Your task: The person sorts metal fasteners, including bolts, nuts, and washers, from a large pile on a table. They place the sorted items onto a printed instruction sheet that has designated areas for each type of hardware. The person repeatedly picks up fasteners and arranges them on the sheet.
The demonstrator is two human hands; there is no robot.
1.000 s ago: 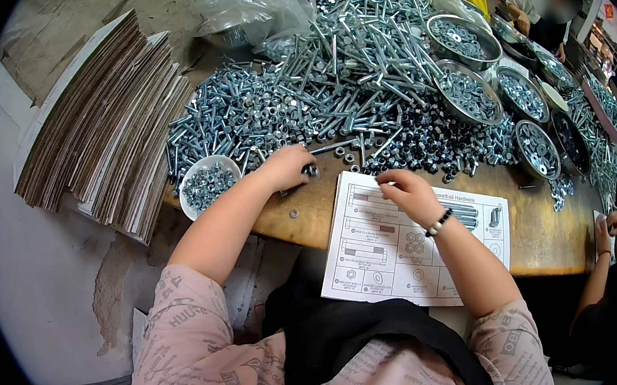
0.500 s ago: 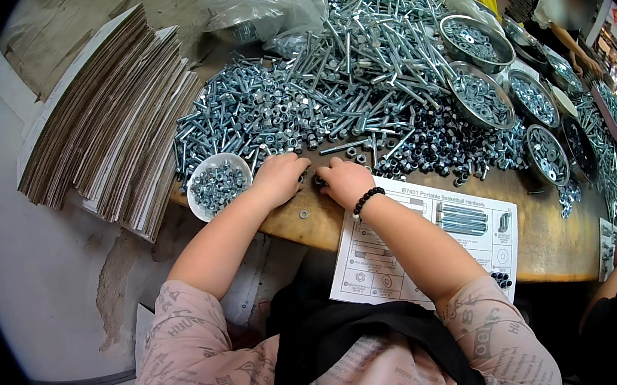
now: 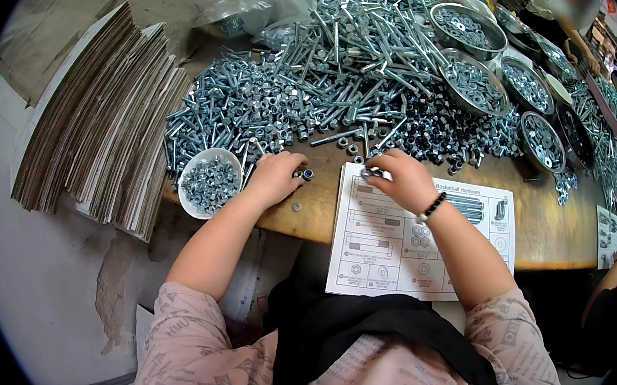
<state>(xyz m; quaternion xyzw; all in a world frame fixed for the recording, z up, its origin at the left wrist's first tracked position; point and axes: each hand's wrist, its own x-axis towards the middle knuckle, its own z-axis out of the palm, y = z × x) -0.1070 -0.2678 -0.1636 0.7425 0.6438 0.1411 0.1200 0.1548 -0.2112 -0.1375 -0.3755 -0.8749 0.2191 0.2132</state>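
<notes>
My left hand (image 3: 275, 179) rests on the wooden table (image 3: 297, 224) with its fingers curled at a silver nut (image 3: 308, 174); the nut shows beside the fingertips. My right hand (image 3: 405, 182) is over the upper part of a printed hardware sheet (image 3: 350, 271). Its thumb and fingers pinch small metal nuts (image 3: 373, 173), partly hidden by the fingers. A loose washer (image 3: 296, 207) lies on the table below my left hand. Left of that hand stands a white bowl (image 3: 186, 198) full of small nuts.
A big heap of bolts (image 3: 360, 44) spreads across the table, with black nuts (image 3: 441, 130) at its front right. Metal bowls of washers (image 3: 474, 85) stand to the right. Stacked cardboard sheets (image 3: 98, 124) are at left. Other people work at far right.
My right hand has moved right, away from my left hand and onto the sheet, with nuts now showing in its fingers. A nut now shows at my left fingertips.
</notes>
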